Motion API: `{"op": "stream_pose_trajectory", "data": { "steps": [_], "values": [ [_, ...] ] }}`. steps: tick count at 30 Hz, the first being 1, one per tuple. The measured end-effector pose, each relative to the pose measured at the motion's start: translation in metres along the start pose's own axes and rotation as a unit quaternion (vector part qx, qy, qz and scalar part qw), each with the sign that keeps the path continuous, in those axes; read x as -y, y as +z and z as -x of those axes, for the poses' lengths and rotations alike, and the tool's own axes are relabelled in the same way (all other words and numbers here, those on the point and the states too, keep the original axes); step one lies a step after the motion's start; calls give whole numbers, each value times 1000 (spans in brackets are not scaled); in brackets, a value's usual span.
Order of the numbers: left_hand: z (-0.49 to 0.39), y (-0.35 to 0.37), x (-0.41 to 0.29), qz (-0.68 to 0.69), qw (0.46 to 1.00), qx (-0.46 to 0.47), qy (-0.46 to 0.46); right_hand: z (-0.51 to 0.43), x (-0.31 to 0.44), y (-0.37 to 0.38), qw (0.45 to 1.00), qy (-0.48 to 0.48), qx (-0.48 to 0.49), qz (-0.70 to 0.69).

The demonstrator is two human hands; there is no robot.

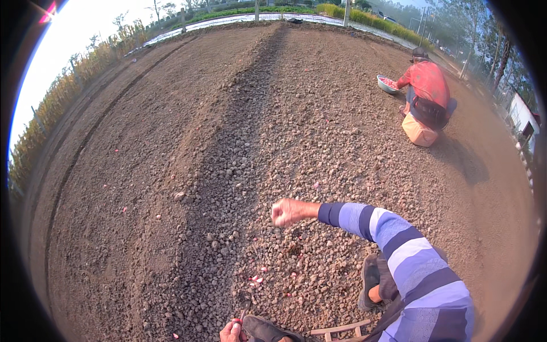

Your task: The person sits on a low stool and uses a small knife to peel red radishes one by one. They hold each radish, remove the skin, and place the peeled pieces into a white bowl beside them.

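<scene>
My left hand is at the bottom edge, partly cut off, gripping the red handle of a small hand tool. The tool's metal end points at the soil beside my dark shoe. Out in front, my right hand hangs above the cloddy soil, blurred, its fingers curled in. Whether anything is inside it cannot be made out. Between the two hands, a few pink-and-white cloves, which look like garlic, lie on the clods. My right arm wears a striped sleeve.
A co-worker in a red top sits low on an orange-tan seat, one arm reaching to a basin of pink pieces. A raised soil ridge runs ahead on the left. A wooden frame is by my legs. Concrete posts stand far off.
</scene>
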State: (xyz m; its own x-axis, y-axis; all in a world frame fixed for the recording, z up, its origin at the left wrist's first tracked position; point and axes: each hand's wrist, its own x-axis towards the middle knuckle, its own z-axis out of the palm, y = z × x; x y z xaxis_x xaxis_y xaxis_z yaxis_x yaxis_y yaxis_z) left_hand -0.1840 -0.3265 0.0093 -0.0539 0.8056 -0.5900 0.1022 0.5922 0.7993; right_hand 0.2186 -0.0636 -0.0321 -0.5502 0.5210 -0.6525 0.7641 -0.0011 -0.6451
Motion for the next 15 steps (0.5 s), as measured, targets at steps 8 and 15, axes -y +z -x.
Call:
{"op": "stream_pose_trajectory", "data": {
  "steps": [8,15],
  "values": [
    [-4,-2,4,-9,999,16,51,116,-21,-114,786,-17,-551,-279],
    [23,1,-2,-23,1000,-8,16,8,-39,115,939,-20,-264,-221]
  ]
}}
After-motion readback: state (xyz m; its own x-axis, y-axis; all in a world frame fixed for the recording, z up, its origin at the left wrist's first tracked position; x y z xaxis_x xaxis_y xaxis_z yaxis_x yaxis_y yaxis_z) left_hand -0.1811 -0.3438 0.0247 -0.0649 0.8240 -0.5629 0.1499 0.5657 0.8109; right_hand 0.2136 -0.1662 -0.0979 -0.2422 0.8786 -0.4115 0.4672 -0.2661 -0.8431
